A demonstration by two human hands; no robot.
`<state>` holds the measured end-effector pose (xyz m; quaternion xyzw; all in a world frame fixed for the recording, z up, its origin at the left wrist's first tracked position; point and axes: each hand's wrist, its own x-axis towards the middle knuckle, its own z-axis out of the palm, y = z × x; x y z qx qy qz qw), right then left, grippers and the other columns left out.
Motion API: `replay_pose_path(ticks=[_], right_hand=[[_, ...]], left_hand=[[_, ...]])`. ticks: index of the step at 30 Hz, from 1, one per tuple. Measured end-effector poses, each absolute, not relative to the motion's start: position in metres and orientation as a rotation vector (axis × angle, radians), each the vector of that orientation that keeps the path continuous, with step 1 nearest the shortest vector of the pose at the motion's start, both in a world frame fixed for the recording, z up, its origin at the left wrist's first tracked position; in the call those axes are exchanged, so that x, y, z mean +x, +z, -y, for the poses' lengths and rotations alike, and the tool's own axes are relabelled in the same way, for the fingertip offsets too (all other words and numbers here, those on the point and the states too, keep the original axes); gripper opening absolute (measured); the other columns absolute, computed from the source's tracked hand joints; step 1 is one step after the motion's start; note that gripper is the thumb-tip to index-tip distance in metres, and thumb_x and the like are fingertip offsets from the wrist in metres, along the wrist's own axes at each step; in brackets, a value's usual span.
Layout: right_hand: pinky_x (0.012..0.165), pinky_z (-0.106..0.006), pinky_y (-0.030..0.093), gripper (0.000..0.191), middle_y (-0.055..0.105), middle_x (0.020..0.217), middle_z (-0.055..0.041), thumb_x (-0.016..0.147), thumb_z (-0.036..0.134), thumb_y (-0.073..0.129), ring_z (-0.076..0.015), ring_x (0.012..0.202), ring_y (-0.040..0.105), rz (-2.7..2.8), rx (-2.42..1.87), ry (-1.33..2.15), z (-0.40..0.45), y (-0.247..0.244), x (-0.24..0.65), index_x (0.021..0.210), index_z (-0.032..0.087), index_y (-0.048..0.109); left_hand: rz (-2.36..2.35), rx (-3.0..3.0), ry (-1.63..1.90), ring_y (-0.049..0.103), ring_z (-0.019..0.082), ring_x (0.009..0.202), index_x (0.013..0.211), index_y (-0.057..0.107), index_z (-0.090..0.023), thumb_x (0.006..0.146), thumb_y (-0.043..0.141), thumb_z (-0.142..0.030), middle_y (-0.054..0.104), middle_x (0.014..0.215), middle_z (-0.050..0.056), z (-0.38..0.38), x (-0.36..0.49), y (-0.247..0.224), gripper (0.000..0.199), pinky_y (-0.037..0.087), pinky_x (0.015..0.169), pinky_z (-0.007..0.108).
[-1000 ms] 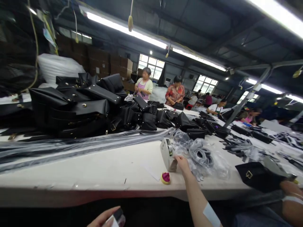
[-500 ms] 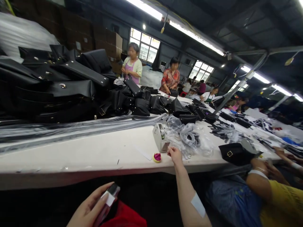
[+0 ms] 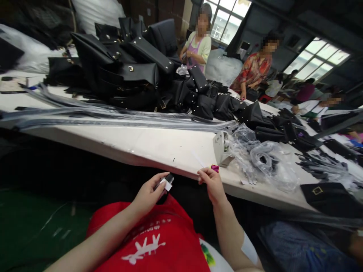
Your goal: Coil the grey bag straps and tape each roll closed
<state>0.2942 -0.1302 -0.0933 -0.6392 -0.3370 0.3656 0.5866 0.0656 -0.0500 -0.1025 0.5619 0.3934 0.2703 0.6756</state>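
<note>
Right hand (image 3: 214, 185) has come back from the dispenser (image 3: 222, 149) to the table (image 3: 141, 145) edge in the head view, fingertips pinched together, can't tell on what. Left hand (image 3: 149, 193) grips a small dark item (image 3: 169, 177) with a white piece (image 3: 167, 184), just off the table edge, by the red apron (image 3: 170, 241).

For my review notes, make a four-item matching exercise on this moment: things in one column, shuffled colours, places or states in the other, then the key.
1. Left hand
2. Right hand
3. Apron
4. Dispenser

A. Red with white print
B. On the white table, beside crumpled clear plastic
C. Holding a small dark item
D. Close to the magenta item

Pairs: 1-C, 2-D, 3-A, 4-B
</note>
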Motion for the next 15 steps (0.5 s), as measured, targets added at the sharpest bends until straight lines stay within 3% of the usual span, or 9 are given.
replay_pose_path(ticks=[6,15], right_hand=[[0.052,-0.022,0.042,0.028,0.060,0.053,0.0004,0.076,0.042,0.070,-0.0093,0.047,0.050,0.883,-1.281,1.292,0.122,-0.084,0.215,0.071,0.015,0.064],[0.043,-0.020,0.035,0.041,0.057,0.047,0.0002,0.067,0.051,0.076,-0.0076,0.040,0.046,0.832,-1.427,1.421,0.109,-0.119,0.208,0.063,0.013,0.060]], left_hand=[[-0.919,1.344,0.632,0.064,0.022,0.091,0.119,0.058,-0.017,0.082,0.054,-0.045,0.067,0.107,0.009,0.052,0.058,-0.105,0.046,0.054,0.079,0.033],[-0.914,1.318,0.683,0.065,0.022,0.089,0.114,0.063,-0.016,0.084,0.050,-0.047,0.070,0.103,0.008,0.049,0.053,-0.109,0.044,0.052,0.075,0.030]])
